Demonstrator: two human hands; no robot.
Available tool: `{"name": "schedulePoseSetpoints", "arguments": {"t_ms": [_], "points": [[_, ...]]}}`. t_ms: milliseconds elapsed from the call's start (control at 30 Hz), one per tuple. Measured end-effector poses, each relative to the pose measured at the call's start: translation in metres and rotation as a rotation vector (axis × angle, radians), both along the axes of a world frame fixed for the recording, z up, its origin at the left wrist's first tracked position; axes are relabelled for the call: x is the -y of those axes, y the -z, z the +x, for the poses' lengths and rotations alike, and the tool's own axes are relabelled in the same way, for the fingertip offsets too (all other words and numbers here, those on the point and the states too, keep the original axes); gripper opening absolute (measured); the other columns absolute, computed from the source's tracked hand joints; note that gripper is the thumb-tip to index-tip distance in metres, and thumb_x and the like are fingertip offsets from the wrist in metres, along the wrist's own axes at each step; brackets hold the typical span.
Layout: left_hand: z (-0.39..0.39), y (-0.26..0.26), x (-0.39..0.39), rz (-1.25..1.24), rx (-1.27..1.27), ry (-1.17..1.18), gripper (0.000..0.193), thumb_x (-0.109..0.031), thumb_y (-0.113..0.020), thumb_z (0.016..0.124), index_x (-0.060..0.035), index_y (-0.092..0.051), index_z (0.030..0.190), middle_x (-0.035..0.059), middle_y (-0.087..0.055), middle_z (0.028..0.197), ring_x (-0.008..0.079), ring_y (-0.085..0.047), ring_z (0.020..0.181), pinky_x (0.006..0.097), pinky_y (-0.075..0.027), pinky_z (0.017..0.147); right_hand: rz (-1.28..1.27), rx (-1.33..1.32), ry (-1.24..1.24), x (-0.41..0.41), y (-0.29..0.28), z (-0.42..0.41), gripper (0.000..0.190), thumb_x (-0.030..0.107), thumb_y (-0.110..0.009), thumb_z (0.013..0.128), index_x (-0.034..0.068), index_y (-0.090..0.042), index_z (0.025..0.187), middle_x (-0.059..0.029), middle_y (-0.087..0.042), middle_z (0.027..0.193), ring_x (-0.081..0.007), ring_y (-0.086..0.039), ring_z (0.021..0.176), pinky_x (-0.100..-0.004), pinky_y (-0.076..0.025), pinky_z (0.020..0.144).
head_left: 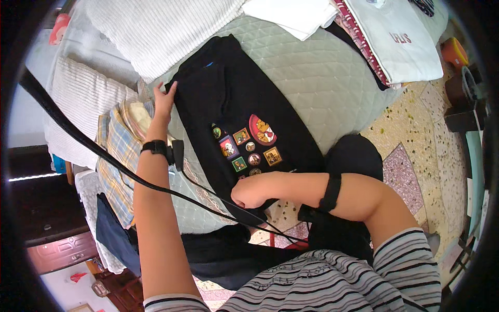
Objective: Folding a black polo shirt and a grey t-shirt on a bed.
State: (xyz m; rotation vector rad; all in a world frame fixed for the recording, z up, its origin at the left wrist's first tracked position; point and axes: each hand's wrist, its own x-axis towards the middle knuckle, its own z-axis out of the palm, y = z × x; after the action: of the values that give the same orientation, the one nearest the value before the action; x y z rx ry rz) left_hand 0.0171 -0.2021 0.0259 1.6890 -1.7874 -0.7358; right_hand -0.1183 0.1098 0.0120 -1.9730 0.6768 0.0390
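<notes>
A black printed top (257, 93) lies folded lengthwise on a pale green quilted bedspread (312, 89). One sleeve rests on its upper part, and small cartoon pictures cover its lower half. My left hand (164, 100) is at the top's upper left edge, thumb and fingers spread, the thumb touching or very near the cloth. Lower down, my right hand (251, 191) is curled at the bottom end of the top, gripping its cloth; the fingertips are hidden beneath the hand. Part of the hem hangs over the bed's edge towards my lap.
Folded clothes, with a white garment (405, 43) uppermost, are stacked at the far right. A plaid cloth (119, 144) lies left of my forearm. White ribbed cloth (167, 31) covers the far side. A black cable (97, 150) crosses the view. Speckled flooring (393, 136) shows at right.
</notes>
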Motion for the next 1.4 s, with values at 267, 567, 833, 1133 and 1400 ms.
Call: {"name": "schedulePoseSetpoints", "arguments": {"t_ms": [267, 567, 833, 1133, 1400], "points": [[0.014, -0.014, -0.156, 0.417, -0.654, 0.122, 0.039, -0.024, -0.064, 0.087, -0.0001, -0.05, 0.114, 0.0095, -0.063, 0.105, 0.0158, -0.06, 0.096, 0.0289, -0.047, 0.081, 0.306, 0.209, -0.135, 0.004, 0.004, -0.015, 0.023, 0.015, -0.065, 0.079, 0.004, -0.066, 0.099, -0.0102, -0.066, 0.089, -0.0189, -0.065, 0.07, -0.0331, -0.051, 0.06], [0.047, 0.0, -0.33, 0.485, -0.76, -0.014, 0.021, -0.027, -0.064, 0.087, -0.0087, -0.055, 0.087, -0.0047, -0.058, 0.073, 0.005, -0.054, 0.063, 0.0184, -0.041, 0.056, 0.195, 0.314, 0.158, -0.06, -0.003, -0.032, 0.032, 0.019, -0.07, 0.078, 0.01, -0.065, 0.109, -0.0096, -0.063, 0.099, -0.0169, -0.056, 0.074, -0.0296, -0.047, 0.069], [0.037, 0.035, -0.417, 0.253, -0.929, -0.061, 0.033, -0.01, -0.066, 0.085, -0.0033, -0.045, 0.109, 0.0045, -0.062, 0.085, 0.0084, -0.058, 0.078, 0.0212, -0.047, 0.069, 0.213, 0.313, 0.255, -0.116, -0.026, -0.066, 0.033, 0.015, -0.068, 0.08, 0.005, -0.061, 0.11, -0.0105, -0.065, 0.093, -0.0162, -0.062, 0.083, -0.0293, -0.049, 0.073], [0.026, 0.03, -0.451, -0.432, -0.143, 0.1, 0.082, -0.008, -0.077, 0.068, -0.0091, -0.031, 0.135, 0.0227, -0.044, 0.115, 0.0345, -0.055, 0.099, 0.0371, -0.048, 0.082, -0.858, -0.231, 0.954, -0.144, -0.002, -0.079, 0.065, 0.022, -0.079, 0.065, -0.001, -0.038, 0.111, -0.0198, -0.04, 0.103, -0.0387, -0.046, 0.095, -0.0428, -0.041, 0.082], [0.03, 0.03, -0.466, -0.372, 0.093, 0.073, 0.069, -0.007, -0.074, 0.067, -0.0237, -0.048, 0.129, 0.0212, -0.031, 0.135, 0.0396, -0.038, 0.119, 0.0436, -0.036, 0.098, -1.0, -0.188, 1.127, -0.14, 0.023, -0.065, 0.048, -0.007, -0.056, 0.065, -0.003, -0.037, 0.109, -0.0222, -0.039, 0.103, -0.0398, -0.045, 0.095, -0.0432, -0.041, 0.082]]}}
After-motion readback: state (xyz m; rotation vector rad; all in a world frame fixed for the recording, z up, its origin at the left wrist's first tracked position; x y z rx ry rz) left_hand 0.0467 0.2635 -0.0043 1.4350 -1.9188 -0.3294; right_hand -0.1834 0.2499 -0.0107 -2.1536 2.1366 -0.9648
